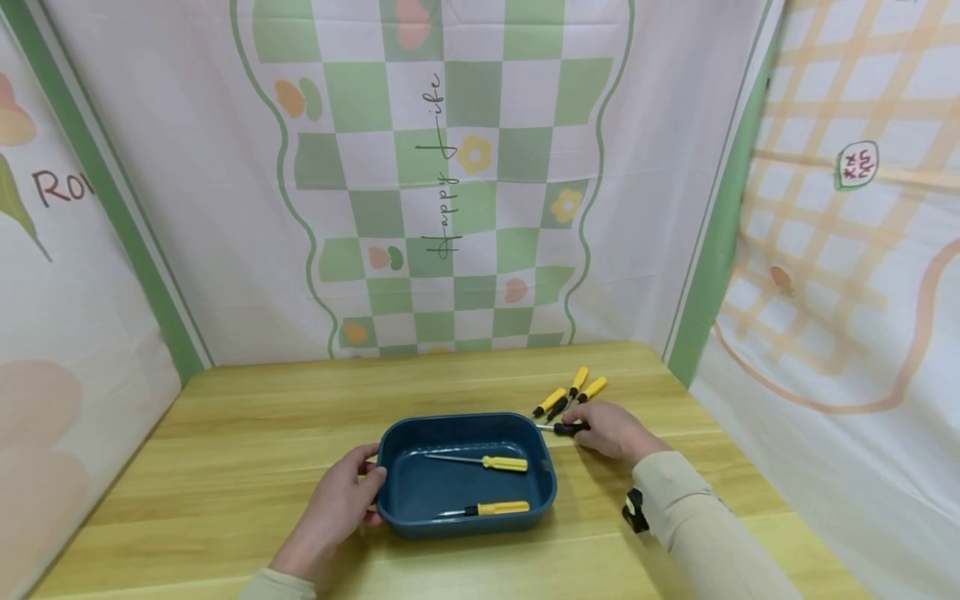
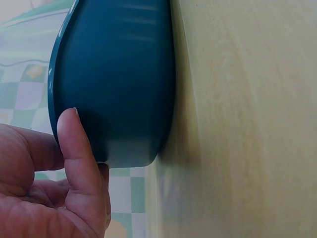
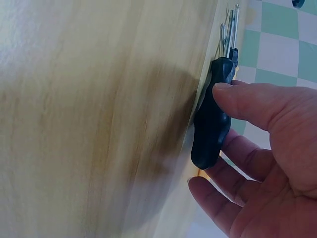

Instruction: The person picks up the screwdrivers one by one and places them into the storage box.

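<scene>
A dark blue tray (image 1: 465, 523) stands on the wooden table. My left hand (image 1: 347, 492) holds its left end, the thumb at the rim and fingers against the outer wall; the left wrist view shows this hand (image 2: 64, 183) beside the tray's wall (image 2: 114, 74). Inside lie two yellow-handled screwdrivers, one across the middle (image 1: 504, 463) and one along the near side (image 1: 501, 507). To the right of the tray, my right hand (image 1: 611, 429) pinches a screwdriver by its black handle (image 3: 213, 119), thumb on one side and fingers on the other. Its metal shaft points left toward the tray's rim.
Beyond my right hand lie several more screwdrivers, with yellow handles (image 1: 550, 402) and a black one (image 1: 557, 407). A black device (image 1: 635, 510) sits at my right wrist. Printed cloth (image 1: 480, 208) hangs behind the table (image 1: 300, 400) and along both sides.
</scene>
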`<state>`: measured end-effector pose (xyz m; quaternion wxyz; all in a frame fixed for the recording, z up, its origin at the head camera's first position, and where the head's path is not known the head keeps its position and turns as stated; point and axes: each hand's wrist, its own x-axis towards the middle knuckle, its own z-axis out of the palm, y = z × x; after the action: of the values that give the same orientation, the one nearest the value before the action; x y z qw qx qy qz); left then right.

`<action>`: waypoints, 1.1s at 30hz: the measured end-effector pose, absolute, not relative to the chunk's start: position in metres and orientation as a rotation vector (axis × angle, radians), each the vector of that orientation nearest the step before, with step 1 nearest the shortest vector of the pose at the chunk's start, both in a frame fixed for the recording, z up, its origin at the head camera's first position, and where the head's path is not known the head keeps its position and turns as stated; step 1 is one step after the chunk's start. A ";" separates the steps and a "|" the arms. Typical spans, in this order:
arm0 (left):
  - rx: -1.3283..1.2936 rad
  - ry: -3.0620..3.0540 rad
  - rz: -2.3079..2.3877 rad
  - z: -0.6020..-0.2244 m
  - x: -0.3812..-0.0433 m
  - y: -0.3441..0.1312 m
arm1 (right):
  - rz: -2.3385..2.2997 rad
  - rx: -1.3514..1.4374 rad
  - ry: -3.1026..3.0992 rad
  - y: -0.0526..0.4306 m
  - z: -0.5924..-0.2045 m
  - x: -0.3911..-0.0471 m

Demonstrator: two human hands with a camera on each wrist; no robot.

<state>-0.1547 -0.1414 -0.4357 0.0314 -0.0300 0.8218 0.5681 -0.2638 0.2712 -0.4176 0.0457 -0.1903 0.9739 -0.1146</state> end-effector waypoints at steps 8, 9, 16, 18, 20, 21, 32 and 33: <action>-0.088 2.539 1.753 -0.436 -0.154 -0.141 | -0.355 -0.584 2.970 0.269 -0.417 -0.262; -0.088 2.540 1.753 -0.436 -0.154 -0.141 | -0.356 -0.584 2.969 0.269 -0.417 -0.262; -0.092 2.533 1.758 -0.435 -0.154 -0.140 | -0.360 -0.585 2.967 0.269 -0.419 -0.262; -0.092 2.529 1.757 -0.435 -0.154 -0.141 | -0.362 -0.580 2.970 0.269 -0.419 -0.262; -0.092 2.525 1.757 -0.435 -0.154 -0.141 | -0.360 -0.581 2.973 0.269 -0.419 -0.262; -0.091 2.524 1.755 -0.435 -0.154 -0.141 | -0.359 -0.583 2.974 0.268 -0.419 -0.262; -0.094 2.520 1.749 -0.435 -0.154 -0.142 | -0.357 -0.577 2.973 0.267 -0.420 -0.261; -0.094 2.521 1.747 -0.435 -0.154 -0.142 | -0.359 -0.571 2.973 0.267 -0.419 -0.261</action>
<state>-0.1536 -0.1416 -0.4346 0.0364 -0.0307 0.8210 0.5689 -0.2612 0.2673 -0.4194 0.0464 -0.1870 0.9742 -0.1176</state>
